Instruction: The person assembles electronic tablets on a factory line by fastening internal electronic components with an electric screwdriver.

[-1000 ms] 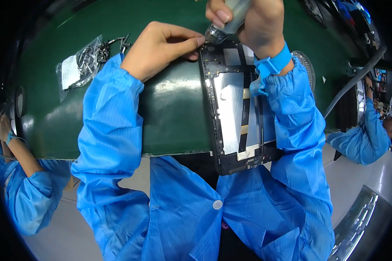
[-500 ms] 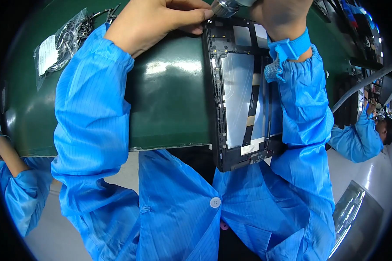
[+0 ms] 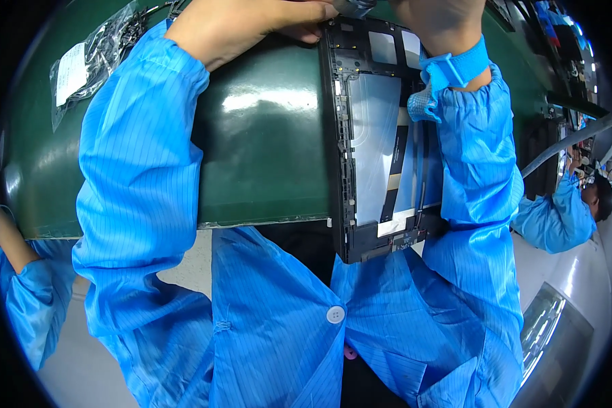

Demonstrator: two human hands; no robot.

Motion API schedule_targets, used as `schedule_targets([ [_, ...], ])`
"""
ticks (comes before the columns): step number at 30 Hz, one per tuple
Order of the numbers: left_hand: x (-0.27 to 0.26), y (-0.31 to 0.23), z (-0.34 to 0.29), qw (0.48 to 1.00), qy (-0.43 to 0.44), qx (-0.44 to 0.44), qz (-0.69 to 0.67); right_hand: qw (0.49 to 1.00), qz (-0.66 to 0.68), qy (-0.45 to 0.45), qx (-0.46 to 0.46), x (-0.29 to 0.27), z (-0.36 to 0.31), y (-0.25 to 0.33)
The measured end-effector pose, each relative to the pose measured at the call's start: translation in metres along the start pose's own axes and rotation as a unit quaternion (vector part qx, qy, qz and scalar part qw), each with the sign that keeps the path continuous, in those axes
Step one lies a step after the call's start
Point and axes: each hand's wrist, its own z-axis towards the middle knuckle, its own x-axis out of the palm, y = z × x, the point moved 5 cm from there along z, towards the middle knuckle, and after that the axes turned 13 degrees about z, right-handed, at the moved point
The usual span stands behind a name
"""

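An opened tablet [image 3: 377,149] lies lengthwise, overhanging the green table's near edge, its silver plates, dark flex cables and black frame exposed. At its far left corner is my left hand [image 3: 245,24], thumb and fingers brought together; what they pinch is too small to make out. Just beyond that corner, the metal nose of a cylindrical tool [image 3: 353,7], which looks like a power screwdriver, points down. My right hand [image 3: 442,24] is over the tablet's far right side by this tool. Its fingers run out of the picture; a blue wrist strap [image 3: 455,68] circles the wrist.
A clear plastic bag [image 3: 95,61] of small dark parts with a white label lies on the green table [image 3: 265,163] at the far left. A grey tube [image 3: 571,143] crosses the right side. Co-workers in blue sit at left [image 3: 30,292] and right [image 3: 557,217].
The whole scene has shifted slightly upward in the picture, so less of the tool and my hands shows. My hands keep their places at the tablet's far end.
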Motion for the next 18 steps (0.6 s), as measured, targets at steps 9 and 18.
schedule_targets([
  [9, 0.0, -0.003, -0.001, 0.999, -0.011, -0.027, 0.019, 1.0, 0.003, -0.008, -0.01, 0.0, 0.001, -0.003],
  [18, -0.009, 0.008, 0.004, 0.993, -0.002, 0.036, 0.109, 0.999, 0.036, -0.017, -0.036, 0.002, 0.007, -0.004],
])
